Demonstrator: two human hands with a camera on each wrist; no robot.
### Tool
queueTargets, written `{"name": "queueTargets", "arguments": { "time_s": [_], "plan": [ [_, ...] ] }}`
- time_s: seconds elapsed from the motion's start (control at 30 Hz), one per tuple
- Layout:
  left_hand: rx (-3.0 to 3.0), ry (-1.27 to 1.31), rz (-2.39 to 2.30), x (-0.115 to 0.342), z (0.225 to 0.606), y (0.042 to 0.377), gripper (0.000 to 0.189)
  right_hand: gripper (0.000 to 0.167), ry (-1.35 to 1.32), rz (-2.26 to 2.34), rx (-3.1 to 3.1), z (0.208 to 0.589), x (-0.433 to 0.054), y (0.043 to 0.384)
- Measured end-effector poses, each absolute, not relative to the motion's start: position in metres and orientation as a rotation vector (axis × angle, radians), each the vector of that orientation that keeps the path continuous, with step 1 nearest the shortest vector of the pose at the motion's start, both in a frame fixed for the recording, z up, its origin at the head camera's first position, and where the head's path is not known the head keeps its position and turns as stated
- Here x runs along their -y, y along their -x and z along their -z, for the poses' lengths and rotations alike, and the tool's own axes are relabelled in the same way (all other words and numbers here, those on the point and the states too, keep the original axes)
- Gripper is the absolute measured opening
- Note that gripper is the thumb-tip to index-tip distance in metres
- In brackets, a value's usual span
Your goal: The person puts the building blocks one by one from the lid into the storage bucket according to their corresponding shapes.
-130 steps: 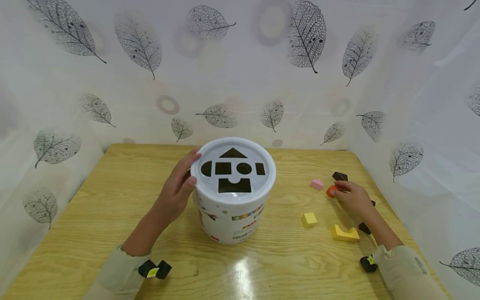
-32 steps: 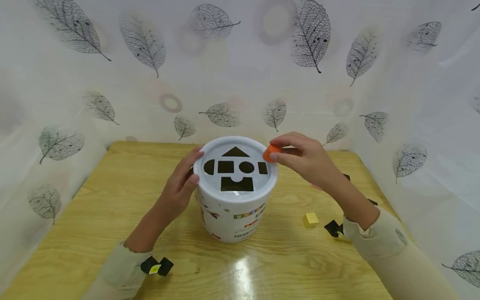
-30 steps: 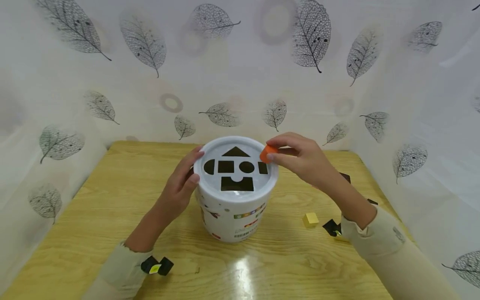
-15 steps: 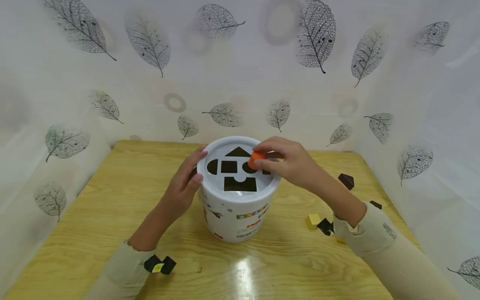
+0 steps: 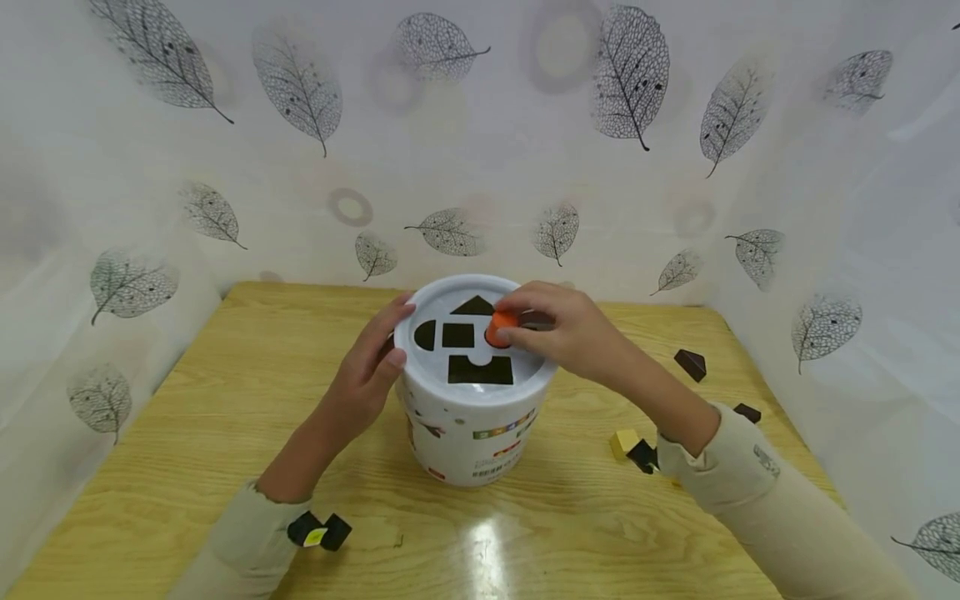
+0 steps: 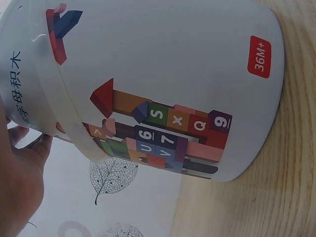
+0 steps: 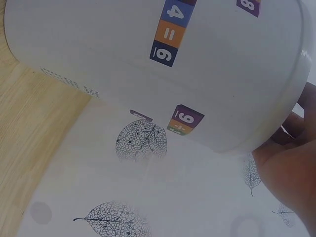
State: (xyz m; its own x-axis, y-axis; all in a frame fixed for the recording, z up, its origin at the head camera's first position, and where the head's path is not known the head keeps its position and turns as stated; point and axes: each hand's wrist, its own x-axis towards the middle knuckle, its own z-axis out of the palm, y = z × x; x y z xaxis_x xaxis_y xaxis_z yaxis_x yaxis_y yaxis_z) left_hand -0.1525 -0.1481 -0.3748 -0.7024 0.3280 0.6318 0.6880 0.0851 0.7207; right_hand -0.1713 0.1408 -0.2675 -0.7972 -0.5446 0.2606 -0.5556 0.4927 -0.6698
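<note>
A white bucket (image 5: 465, 442) stands on the table, its white lid (image 5: 431, 371) cut with shaped holes: triangle, half circle, square and notched rectangle among them. My left hand (image 5: 363, 367) grips the bucket's left edge, thumb in front and fingers farther back along the rim. Between the thumb and fingers of my right hand (image 5: 573, 333) is a pinched orange cylinder block (image 5: 501, 327), its lower end in the lid's round hole. The right fingers cover the small rectangular hole. In the right wrist view the block is hidden behind the bucket's rim.
Right of the bucket lie a yellow cube (image 5: 624, 443) and dark brown blocks, one farther back (image 5: 691, 364) and one by the right sleeve (image 5: 747, 413). The right forearm hides other blocks. A leaf-print curtain (image 5: 480, 150) closes off the table's back and sides.
My right hand picked up the orange block from the table's right side, carried it left over the lid and lowered it into the round hole. The left hand stayed on the rim.
</note>
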Motion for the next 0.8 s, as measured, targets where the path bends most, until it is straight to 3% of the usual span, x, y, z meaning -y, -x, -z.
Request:
{"name": "queueTargets", "arguments": {
  "time_s": [0.5,0.8],
  "plan": [
    [2.089,0.982,1.620,0.147,0.375,0.151,0.050,0.035,-0.882,-1.346,2.648,0.266,-0.167,0.167],
    [2.077,0.992,1.632,0.147,0.374,0.152,0.051,0.034,-0.576,-1.318,2.677,0.263,-0.217,0.150]
  ]
}}
